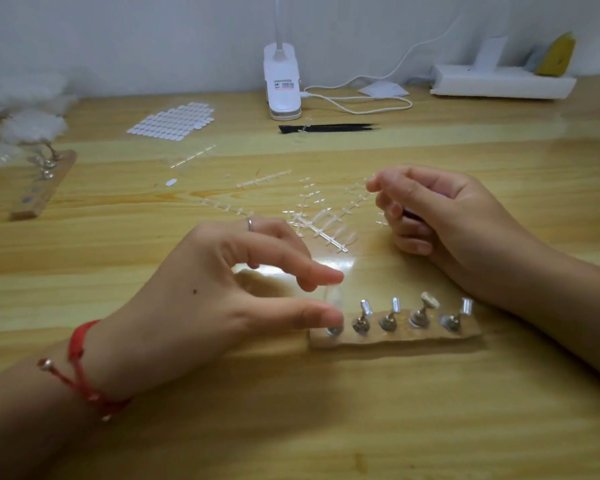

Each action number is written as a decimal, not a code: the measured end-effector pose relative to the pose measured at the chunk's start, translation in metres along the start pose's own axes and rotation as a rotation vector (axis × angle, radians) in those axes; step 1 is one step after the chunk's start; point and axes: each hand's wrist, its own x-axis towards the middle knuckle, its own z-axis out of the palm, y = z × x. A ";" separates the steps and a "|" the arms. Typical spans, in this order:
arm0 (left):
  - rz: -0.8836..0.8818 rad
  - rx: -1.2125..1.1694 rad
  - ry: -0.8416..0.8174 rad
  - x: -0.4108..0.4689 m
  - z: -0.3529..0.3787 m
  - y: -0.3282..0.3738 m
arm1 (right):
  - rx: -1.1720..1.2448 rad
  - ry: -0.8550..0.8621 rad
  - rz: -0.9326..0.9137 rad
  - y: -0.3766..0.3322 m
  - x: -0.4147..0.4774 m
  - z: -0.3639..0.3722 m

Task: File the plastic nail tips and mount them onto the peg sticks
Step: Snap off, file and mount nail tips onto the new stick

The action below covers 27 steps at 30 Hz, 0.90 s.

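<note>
Nail tip (335, 301) inside left grip (222, 289)

Five peg sticks (390, 318) stand in their wooden base (413, 338) — leftmost seemingly bearing a clear nail tip (335, 299).

I can read nothing here. The only print I see is a small label (284, 85) on the white clip lamp (280, 65) standing across from me. It shows a reddish mark and some dark lines, all too blurred and small to make out as words or numbers.
</note>
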 end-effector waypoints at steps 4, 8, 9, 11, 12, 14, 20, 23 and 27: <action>-0.016 0.015 -0.012 -0.001 0.005 -0.002 | 0.001 -0.003 -0.002 0.000 0.000 0.001; -0.034 -0.004 0.018 -0.002 0.006 0.000 | -0.001 -0.004 0.003 -0.001 0.000 0.001; -0.038 -0.011 0.011 -0.002 0.005 0.001 | -0.002 -0.005 0.003 -0.001 0.000 0.001; -0.046 -0.032 -0.020 -0.002 0.005 0.001 | -0.006 -0.007 0.004 -0.001 0.000 0.001; -0.046 -0.040 -0.033 -0.003 0.005 0.002 | -0.009 -0.007 0.006 -0.001 0.000 0.001; -0.039 -0.030 -0.042 -0.003 0.005 0.002 | -0.009 -0.006 0.008 -0.001 0.000 0.001; -0.009 0.080 -0.020 -0.004 0.005 0.002 | -0.010 -0.010 0.012 -0.001 -0.001 0.002; 0.008 0.112 -0.021 -0.004 0.004 0.002 | -0.014 -0.007 0.011 -0.001 -0.001 0.003; 0.041 0.196 -0.014 -0.004 0.004 0.004 | -0.015 -0.005 0.009 -0.002 -0.001 0.002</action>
